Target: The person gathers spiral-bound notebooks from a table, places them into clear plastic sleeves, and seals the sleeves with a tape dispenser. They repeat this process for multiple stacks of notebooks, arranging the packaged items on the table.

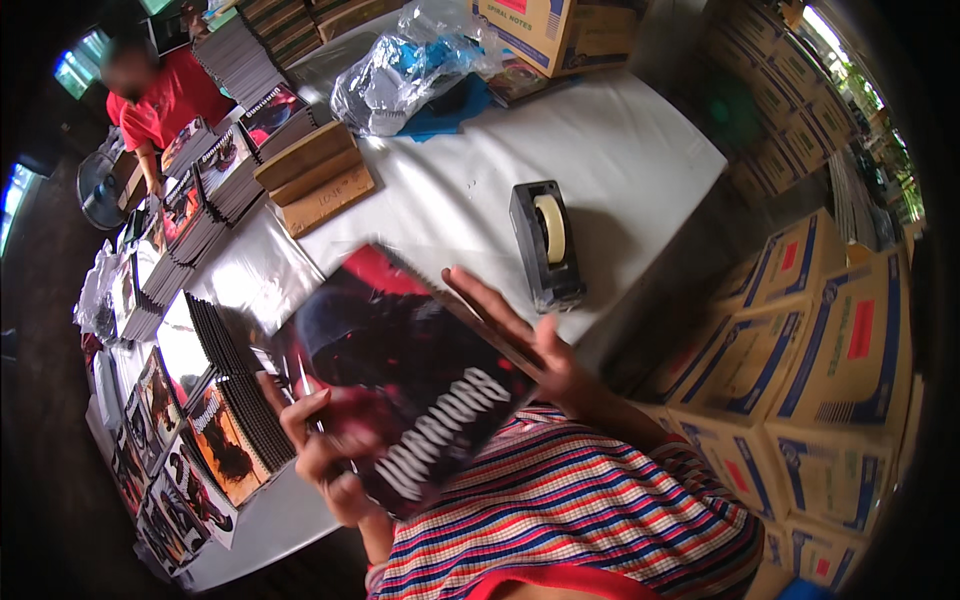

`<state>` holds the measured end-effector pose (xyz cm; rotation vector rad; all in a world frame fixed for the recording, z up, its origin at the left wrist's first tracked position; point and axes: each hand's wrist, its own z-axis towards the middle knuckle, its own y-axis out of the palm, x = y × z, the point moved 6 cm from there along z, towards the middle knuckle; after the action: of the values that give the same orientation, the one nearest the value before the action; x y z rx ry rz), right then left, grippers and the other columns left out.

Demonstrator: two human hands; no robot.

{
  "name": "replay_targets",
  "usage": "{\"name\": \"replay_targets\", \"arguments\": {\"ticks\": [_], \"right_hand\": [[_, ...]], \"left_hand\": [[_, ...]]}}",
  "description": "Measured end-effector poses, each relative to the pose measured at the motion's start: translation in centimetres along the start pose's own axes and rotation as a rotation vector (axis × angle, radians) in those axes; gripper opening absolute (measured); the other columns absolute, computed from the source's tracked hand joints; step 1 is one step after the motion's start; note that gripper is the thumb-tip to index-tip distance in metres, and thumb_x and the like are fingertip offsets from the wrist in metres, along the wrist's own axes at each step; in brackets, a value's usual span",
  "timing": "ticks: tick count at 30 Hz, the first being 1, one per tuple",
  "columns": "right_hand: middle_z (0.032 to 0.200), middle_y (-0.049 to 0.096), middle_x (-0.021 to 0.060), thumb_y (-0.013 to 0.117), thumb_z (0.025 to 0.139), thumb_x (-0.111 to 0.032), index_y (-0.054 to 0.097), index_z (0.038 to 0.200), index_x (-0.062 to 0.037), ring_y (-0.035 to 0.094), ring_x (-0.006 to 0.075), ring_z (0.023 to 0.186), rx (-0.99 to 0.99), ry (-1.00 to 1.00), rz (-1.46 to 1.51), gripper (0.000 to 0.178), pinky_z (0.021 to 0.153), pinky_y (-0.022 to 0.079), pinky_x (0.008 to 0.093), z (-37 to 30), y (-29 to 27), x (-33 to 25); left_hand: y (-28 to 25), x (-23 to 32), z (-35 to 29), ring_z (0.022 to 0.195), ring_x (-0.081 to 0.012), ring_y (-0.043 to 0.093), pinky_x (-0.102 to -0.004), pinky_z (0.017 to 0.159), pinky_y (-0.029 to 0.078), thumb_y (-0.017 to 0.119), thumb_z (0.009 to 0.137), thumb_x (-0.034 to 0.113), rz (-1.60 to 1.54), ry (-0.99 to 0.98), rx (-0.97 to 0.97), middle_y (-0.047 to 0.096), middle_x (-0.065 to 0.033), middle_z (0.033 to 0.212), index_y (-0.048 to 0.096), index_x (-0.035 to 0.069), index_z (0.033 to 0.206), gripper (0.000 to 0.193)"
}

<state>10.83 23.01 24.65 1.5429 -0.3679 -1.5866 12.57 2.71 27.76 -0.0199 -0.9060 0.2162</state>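
Tilted in front of my chest is a notebook (410, 350) with a dark red and black glossy cover; a thick edge shows on its right, and I cannot tell whether it is one or a small stack. My left hand (335, 455) grips its lower left side, fingers curled over the cover. Along the right edge lies my right hand (525, 335), fingers stretched and thumb raised, the notebook held between both palms. Just beyond my right hand stands a black tape dispenser (548, 245) with a roll of pale tape.
Notebook stacks (235, 400) line the table's left side, beside loose printed covers (180, 490). Farther back are a wooden block (315, 180), clear plastic wrapping (400, 85) and a carton (535, 30). Cartons (800, 350) pile up at right. A person in red (185, 100) works at far left.
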Motion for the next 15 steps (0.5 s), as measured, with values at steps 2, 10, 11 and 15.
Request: {"name": "replay_targets", "arguments": {"ticks": [2, 10, 11, 15], "right_hand": [[0.143, 0.029, 0.0139, 0.057, 0.081, -0.050, 0.018, 0.142, -0.0029, 0.031, 0.0236, 0.130, 0.072, 0.164, -0.163, 0.086, 0.106, 0.027, 0.0359, -0.3, -6.2, -0.2], [0.131, 0.045, 0.0171, 0.060, 0.079, -0.043, 0.034, 0.135, -0.0034, 0.050, 0.0346, 0.113, -0.122, -0.261, 0.384, 0.073, 0.096, 0.040, 0.0524, -7.7, -20.4, -12.2], [0.131, 0.045, 0.0177, 0.058, 0.081, -0.045, 0.035, 0.134, -0.0034, 0.050, 0.0361, 0.114, 0.060, -0.371, 0.301, 0.072, 0.095, 0.040, 0.0541, -9.1, -22.3, -14.8], [0.123, 0.053, 0.0139, 0.053, 0.085, -0.043, 0.042, 0.130, -0.0044, 0.055, 0.0319, 0.108, 0.773, -0.632, 0.023, 0.060, 0.093, 0.044, 0.0472, -14.8, -33.9, -25.7]], "left_hand": [[5.0, 4.7, 2.5, 0.112, -0.0242, 0.045, -0.0498, 0.112, 0.008, 0.052, 0.073, 0.037, 0.166, 0.397, -0.047, 0.048, -0.0134, 0.115, 0.070, 0.015, 0.067, 0.030], [20.0, 1.7, 7.3, 0.132, -0.0446, 0.019, -0.0596, 0.103, 0.024, 0.068, 0.072, 0.033, 0.471, 0.538, -0.175, 0.020, -0.0209, 0.141, 0.059, 0.010, 0.113, 0.048], [20.8, 0.1, 7.6, 0.133, -0.0445, 0.018, -0.0575, 0.103, 0.026, 0.066, 0.078, 0.031, 0.628, 0.457, -0.224, 0.018, -0.0238, 0.142, 0.051, 0.008, 0.123, 0.053], [17.9, -8.9, 4.9, 0.131, -0.0399, 0.025, -0.0512, 0.104, 0.026, 0.071, 0.071, 0.013, 0.817, -0.112, -0.122, 0.021, -0.0224, 0.142, 0.044, 0.011, 0.131, 0.066]]}}
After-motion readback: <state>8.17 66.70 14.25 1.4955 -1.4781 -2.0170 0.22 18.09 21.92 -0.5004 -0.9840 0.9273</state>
